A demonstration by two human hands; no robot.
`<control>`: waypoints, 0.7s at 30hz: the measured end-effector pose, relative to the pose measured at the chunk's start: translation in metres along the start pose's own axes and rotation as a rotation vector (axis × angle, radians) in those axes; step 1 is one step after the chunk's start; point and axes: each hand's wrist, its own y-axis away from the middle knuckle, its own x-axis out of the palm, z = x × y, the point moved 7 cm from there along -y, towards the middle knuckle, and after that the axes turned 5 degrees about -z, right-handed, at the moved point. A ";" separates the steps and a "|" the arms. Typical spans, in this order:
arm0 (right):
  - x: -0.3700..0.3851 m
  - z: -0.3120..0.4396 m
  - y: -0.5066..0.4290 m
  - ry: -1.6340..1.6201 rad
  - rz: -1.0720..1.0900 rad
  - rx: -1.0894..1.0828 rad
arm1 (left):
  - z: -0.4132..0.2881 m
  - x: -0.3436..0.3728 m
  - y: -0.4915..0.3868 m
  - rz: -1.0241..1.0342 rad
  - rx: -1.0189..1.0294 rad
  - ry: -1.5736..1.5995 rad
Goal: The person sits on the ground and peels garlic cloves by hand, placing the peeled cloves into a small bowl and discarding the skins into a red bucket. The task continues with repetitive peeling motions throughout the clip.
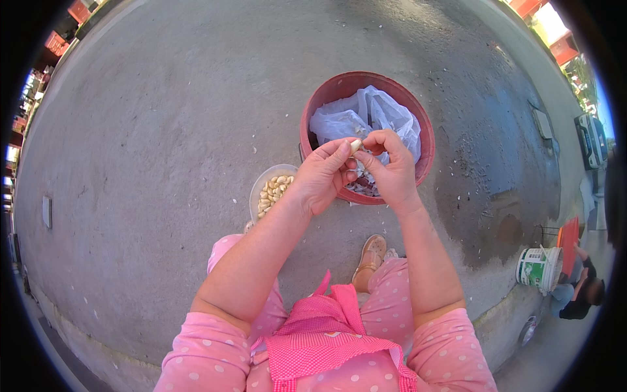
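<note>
Pinched between the thumb and forefinger of my left hand (321,176) is a pale peeled garlic clove (355,146). The bent forefinger and thumb of my right hand (396,169) close on the clove's right end. Both hands are held over a red plastic bucket (428,142). Inside it lie a crumpled white plastic bag (338,126) and loose garlic skins (365,187). To the left of the bucket, a bowl (254,192) holds many peeled cloves (275,188), partly hidden by my left forearm.
Concrete ground (147,147) surrounds me, with a wet patch (494,161) on the right. A white and green bucket (536,267) stands at the right, near a red-orange object (569,245) and a person (578,294). A car (591,142) is farther off.
</note>
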 end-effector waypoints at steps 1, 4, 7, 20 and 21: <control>0.000 0.003 0.000 0.023 -0.010 -0.035 | 0.000 0.000 0.000 0.002 0.006 0.006; 0.000 0.009 0.002 0.074 0.012 -0.176 | -0.001 0.000 0.000 0.004 0.040 -0.003; 0.003 -0.001 0.002 -0.082 0.012 -0.048 | -0.002 -0.001 0.000 0.003 0.052 -0.005; 0.010 0.009 0.003 -0.104 0.141 -0.026 | -0.001 -0.007 -0.001 -0.065 0.067 0.031; 0.013 0.011 0.005 -0.129 0.139 -0.016 | -0.002 -0.009 -0.002 -0.092 0.066 0.038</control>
